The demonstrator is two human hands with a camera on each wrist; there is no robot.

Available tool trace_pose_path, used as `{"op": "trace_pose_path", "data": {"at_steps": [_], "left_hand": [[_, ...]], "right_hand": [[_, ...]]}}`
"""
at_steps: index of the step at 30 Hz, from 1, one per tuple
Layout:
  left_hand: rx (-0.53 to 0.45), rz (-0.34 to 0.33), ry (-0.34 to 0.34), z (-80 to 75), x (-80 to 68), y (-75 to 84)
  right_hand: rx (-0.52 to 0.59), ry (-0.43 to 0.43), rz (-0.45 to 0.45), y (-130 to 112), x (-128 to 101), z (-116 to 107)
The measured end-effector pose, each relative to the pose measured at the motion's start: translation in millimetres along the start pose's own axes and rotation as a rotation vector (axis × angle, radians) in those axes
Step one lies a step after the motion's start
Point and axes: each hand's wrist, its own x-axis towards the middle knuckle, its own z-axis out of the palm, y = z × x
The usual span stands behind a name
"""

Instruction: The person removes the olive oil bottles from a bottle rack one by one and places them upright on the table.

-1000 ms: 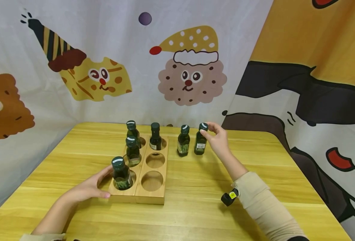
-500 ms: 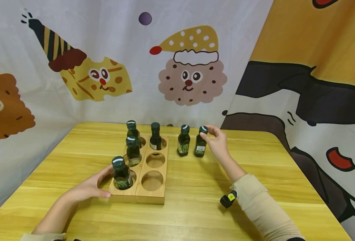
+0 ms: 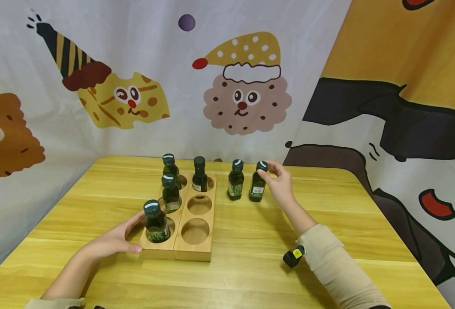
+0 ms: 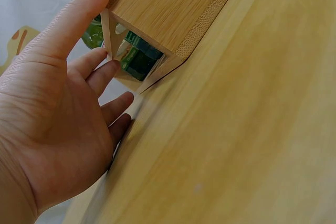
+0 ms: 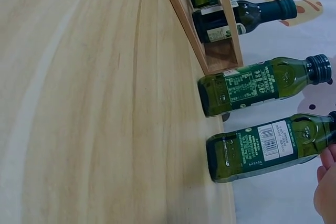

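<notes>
A wooden rack [image 3: 192,253] with round holes stands on the table, a little left of centre. Several small dark green glass bottles sit in it, one of them [image 3: 156,225] in the near left hole. My left hand [image 3: 113,240] rests against the rack's near left corner, thumb by the front face and fingers along the side. To the right of the rack, two more bottles stand on the table. My right hand [image 3: 281,184] pinches the rightmost bottle [image 3: 257,186] at its cap, thumb in front. Beside it stands the other bottle [image 3: 235,182]. Its barcode label shows on the held bottle [image 5: 270,145].
The light wood table [image 3: 258,266] ends at a printed curtain [image 3: 134,141] just behind the bottles. In the rack's right row, the near hole [image 3: 195,231] and middle hole [image 3: 199,206] hold no bottle. A wrist camera [image 3: 292,257] hangs below the right sleeve.
Between one second and half a second ago, my right hand and its bottle came slightly down and nearer, and the bottle now stands on the table. My left hand has stayed against the rack.
</notes>
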Motion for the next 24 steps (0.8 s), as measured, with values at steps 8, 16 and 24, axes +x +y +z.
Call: {"op": "trace_pose_path", "data": {"at_steps": [8,16,24], "left_hand": [[0.025,-0.009,-0.004,0.0,0.3,0.2],[-0.010,-0.010,-0.002,-0.4,-0.1,-0.6],[-0.015,-0.012,-0.001,-0.2,-0.7,0.8]], "right_hand": [[-0.010,0.001,-0.026,-6,0,-3],[0.011,0.058,-0.219,-26,7,-6],[0.044,-0.009,-0.210,-56,6,6]]}}
